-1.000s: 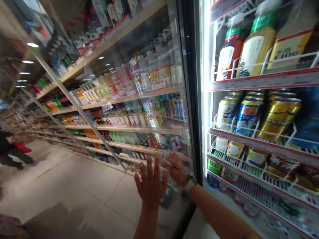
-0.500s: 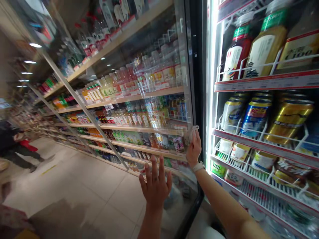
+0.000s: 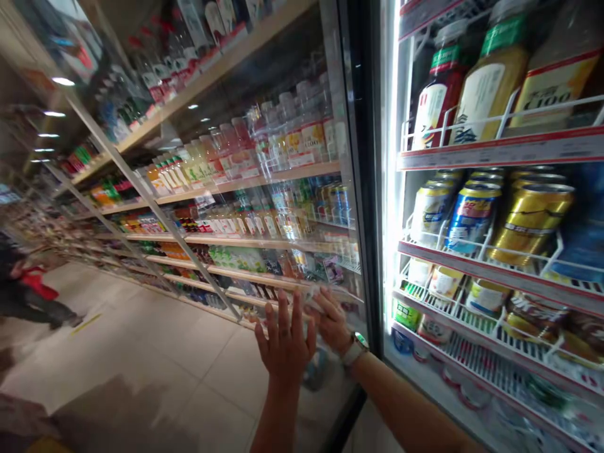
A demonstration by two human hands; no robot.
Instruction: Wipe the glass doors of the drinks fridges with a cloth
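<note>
A glass door (image 3: 302, 226) of a lit drinks cooler stands swung out in front of me. My left hand (image 3: 285, 343) lies against the glass with its fingers spread and nothing in it. Just right of it, my right hand (image 3: 333, 324) presses a pale cloth (image 3: 312, 297) to the pane, the fingers bent over it. A watch (image 3: 356, 347) is on my right wrist. The door's dark frame (image 3: 365, 189) runs upright to the right of both hands.
Cooler shelves on the right hold bottles (image 3: 484, 82), cans (image 3: 531, 220) and cups behind wire rails. Store shelves (image 3: 231, 242) with drinks show through and beyond the glass. A person (image 3: 28, 289) with a red item walks on the tiled floor (image 3: 155, 358) at far left.
My right hand has moved left and down with the cloth, from beside the door frame to close by my left hand. The view has shifted slightly. The person at far left has changed stride.
</note>
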